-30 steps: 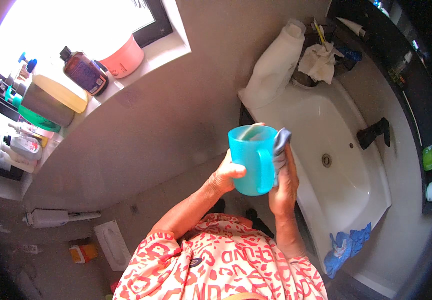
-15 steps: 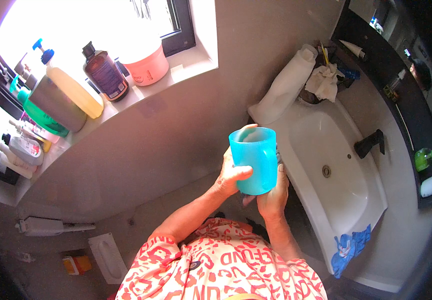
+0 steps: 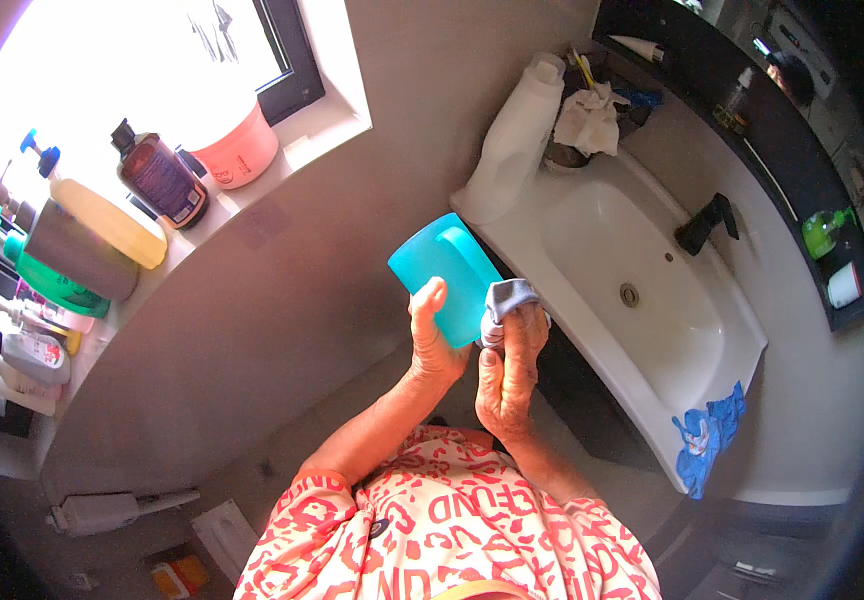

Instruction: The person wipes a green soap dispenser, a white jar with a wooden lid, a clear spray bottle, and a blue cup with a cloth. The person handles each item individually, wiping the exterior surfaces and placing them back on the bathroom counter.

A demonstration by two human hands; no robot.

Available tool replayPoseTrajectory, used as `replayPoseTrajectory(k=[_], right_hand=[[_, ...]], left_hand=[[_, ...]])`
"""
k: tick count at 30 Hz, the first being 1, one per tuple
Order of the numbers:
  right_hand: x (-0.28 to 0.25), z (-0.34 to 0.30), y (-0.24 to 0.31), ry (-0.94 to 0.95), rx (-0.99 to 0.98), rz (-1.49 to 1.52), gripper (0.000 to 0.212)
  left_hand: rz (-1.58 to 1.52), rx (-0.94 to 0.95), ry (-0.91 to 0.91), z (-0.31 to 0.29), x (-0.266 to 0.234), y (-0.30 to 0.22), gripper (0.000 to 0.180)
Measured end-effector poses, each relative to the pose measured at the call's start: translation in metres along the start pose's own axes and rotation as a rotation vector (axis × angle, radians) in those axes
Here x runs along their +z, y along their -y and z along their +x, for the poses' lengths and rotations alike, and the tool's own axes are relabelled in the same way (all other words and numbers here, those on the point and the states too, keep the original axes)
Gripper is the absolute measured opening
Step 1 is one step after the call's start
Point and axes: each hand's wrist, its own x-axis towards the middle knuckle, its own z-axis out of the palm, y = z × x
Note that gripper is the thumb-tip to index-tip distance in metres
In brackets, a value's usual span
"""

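A translucent blue mug (image 3: 449, 272) is held tilted in front of me, its rim pointing up and to the left and its handle on the upper side. My left hand (image 3: 434, 340) grips it from below, thumb along the side and the other fingers hidden behind it. In my right hand (image 3: 510, 375) is a bunched grey cloth (image 3: 508, 298), which is at the mug's base end. Part of the cloth is covered by my fingers.
To the right is a white sink (image 3: 592, 340) with a black faucet (image 3: 704, 225). A blue cloth (image 3: 709, 440) drapes over its near edge. A large white jug (image 3: 517, 140) stands at its far corner. Several bottles, including a brown one (image 3: 162, 175), line the windowsill on the left.
The mug has gone from upright to tilted and moved left. My right hand has come off its side and now shows the grey cloth by the base. The view has shifted too.
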Motion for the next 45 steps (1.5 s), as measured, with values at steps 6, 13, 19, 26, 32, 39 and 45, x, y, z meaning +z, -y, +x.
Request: replayPoseTrajectory(k=[6,13,19,26,32,39,45], right_hand=[[-0.020,0.024,0.000,-0.057,0.569,0.578,0.043],[-0.035,0.032,0.020,0.048,0.889,0.895,0.046],[-0.019,0.014,0.007,-0.200,0.784,0.969,0.049],[-0.037,-0.005,-0.027,-0.125,0.360,0.302,0.039],[-0.042,0.001,-0.021,0.053,-0.054,-0.038,0.038],[-0.045,0.034,-0.009,0.215,-0.039,0.060,0.036],[-0.047,0.068,-0.019,0.484,0.485,0.504,0.033]], left_hand=[[0.136,-0.063,0.080,-0.015,0.002,0.004,0.075],[0.348,0.033,0.216,-0.022,0.002,-0.005,0.094],[0.737,0.458,0.178,-0.024,0.010,0.000,0.093],[0.581,-0.125,0.229,-0.030,0.023,-0.035,0.044],[0.742,-0.084,0.182,-0.034,0.024,-0.038,0.038],[0.871,0.053,0.243,-0.037,0.020,-0.050,0.044],[0.987,0.074,0.418,-0.041,0.016,-0.053,0.051]])
